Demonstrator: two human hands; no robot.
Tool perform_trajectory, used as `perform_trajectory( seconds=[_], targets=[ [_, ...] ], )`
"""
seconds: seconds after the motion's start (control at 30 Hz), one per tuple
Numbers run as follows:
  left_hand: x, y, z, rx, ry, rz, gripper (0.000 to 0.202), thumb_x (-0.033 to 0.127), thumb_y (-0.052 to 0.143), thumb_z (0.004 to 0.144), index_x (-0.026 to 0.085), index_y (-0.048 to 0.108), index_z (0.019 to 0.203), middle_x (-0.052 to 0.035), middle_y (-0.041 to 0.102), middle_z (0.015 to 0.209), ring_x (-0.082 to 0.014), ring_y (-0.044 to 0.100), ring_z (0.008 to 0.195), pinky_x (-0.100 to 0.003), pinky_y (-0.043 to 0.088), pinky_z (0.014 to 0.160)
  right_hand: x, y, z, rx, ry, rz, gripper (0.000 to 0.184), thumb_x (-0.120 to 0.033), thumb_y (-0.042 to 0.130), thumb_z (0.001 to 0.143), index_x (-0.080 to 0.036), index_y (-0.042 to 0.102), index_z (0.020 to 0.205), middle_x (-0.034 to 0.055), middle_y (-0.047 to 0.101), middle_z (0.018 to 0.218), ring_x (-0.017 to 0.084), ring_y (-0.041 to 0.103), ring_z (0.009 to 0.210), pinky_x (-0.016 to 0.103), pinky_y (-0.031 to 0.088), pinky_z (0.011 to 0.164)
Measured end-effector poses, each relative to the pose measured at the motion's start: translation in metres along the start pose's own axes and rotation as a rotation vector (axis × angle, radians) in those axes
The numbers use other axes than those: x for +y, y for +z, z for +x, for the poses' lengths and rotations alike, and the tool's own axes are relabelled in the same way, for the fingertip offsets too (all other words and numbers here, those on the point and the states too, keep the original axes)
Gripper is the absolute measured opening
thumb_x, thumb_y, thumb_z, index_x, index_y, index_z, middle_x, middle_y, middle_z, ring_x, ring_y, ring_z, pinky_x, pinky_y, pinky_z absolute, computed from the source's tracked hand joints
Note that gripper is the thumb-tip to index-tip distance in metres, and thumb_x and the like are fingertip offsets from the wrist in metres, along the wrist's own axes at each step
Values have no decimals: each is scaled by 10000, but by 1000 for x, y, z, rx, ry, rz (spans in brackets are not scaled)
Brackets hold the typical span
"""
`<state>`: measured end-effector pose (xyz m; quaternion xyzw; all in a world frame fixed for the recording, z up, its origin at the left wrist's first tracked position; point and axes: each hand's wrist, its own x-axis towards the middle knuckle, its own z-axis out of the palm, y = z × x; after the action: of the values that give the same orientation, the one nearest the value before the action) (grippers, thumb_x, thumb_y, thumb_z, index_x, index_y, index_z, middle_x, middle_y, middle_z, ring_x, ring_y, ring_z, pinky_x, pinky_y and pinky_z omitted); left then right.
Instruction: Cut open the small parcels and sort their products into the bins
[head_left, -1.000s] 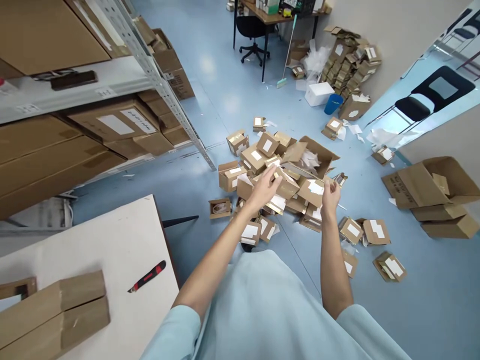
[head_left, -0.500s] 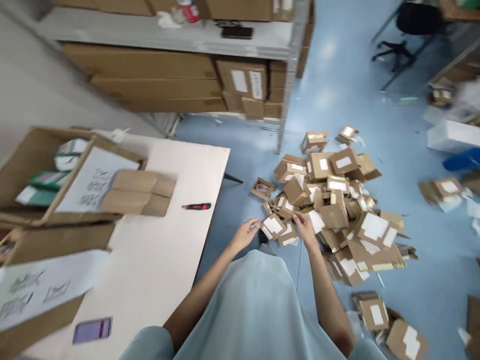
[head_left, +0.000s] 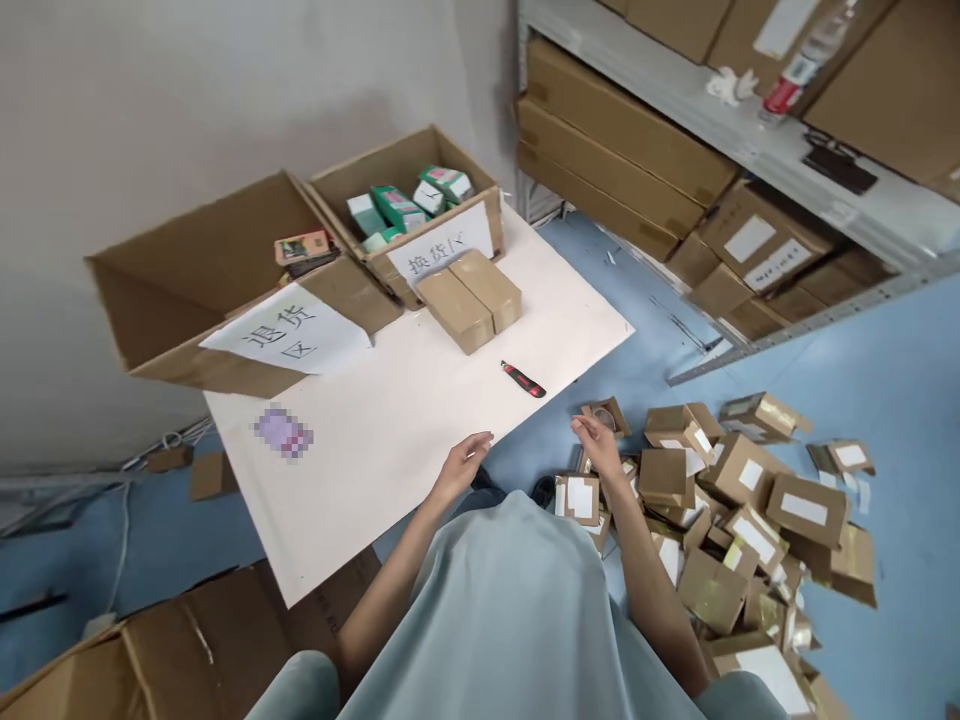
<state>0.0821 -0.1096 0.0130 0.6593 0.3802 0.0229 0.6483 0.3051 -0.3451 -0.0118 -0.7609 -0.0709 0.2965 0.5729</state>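
My left hand (head_left: 462, 466) hovers by the near edge of the white table (head_left: 375, 450), fingers stretched out and nothing visible in them. My right hand (head_left: 598, 442) is off the table's edge above the floor, its fingers loosely bent and apart, also without any visible object. A black-and-red utility knife (head_left: 523, 379) lies on the table ahead of my hands. Beyond it a small closed cardboard box (head_left: 471, 300) rests against a larger open carton (head_left: 487, 205) with green-and-white packets (head_left: 399, 208) inside.
Another open carton (head_left: 172, 370), bearing a handwritten sheet, stands at the table's left. A blurred purple phone (head_left: 283, 432) lies near the left edge. Opened small boxes (head_left: 712, 588) are heaped on the blue floor at right. A metal shelf (head_left: 750, 150) holds long cartons and a bottle.
My view has swung left, from the floor heap to the table and its cartons. Both hands have come up near the table's edge, still apart from each other.
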Motion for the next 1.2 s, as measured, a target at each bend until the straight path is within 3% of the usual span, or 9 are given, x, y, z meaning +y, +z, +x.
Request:
perform_trajectory(
  seconds=[0.27,0.43,0.57,0.73,0.97,1.07,1.2],
  targets=[
    [-6,-97,-2,170,-33,-143,685,780,797,834,234,823,1247,-157,797,1481,-394,670,1511,-565,467,1331,-66,123,45,-184,-51,-62,634,-856,821,794,-237,831,930,144,887,1020,361,833,1062,515,647,1055],
    [-10,-142,6,244,-25,-173,668,759,781,857,238,810,1273,-155,794,1487,-390,660,1525,-571,477,1325,-87,178,71,-234,-4,-77,595,-804,847,803,-211,821,859,136,875,990,271,803,903,421,653,928],
    [0,-166,19,290,-21,-168,646,736,773,872,234,798,1278,-158,795,1483,-386,664,1523,-570,482,1326,-102,211,98,-279,38,-75,577,-769,843,846,-193,818,858,129,869,965,208,762,797,353,624,814],
    [30,-174,51,340,-1,-143,564,667,763,910,247,794,1286,-141,788,1502,-372,670,1516,-565,485,1331,-122,239,143,-301,89,-48,558,-741,801,923,-189,812,851,110,867,946,157,716,705,281,560,696],
    [75,-158,116,409,22,-93,463,567,702,965,242,792,1282,-137,798,1481,-352,693,1486,-545,542,1281,-128,267,214,-278,261,-78,592,-698,763,993,-198,707,681,59,771,693,106,605,515,229,430,516],
    [86,-148,141,407,20,-50,422,508,677,999,238,788,1303,-137,784,1505,-345,710,1464,-536,558,1263,-119,271,229,-309,308,-96,600,-679,780,989,-200,687,640,44,730,637,98,572,477,224,392,480],
    [100,-140,176,439,37,92,409,429,624,1046,231,763,1376,-138,754,1547,-336,706,1462,-531,573,1247,-104,267,228,-367,360,-95,590,-696,809,952,-192,725,658,48,748,681,100,594,503,224,400,484]
  ],
)
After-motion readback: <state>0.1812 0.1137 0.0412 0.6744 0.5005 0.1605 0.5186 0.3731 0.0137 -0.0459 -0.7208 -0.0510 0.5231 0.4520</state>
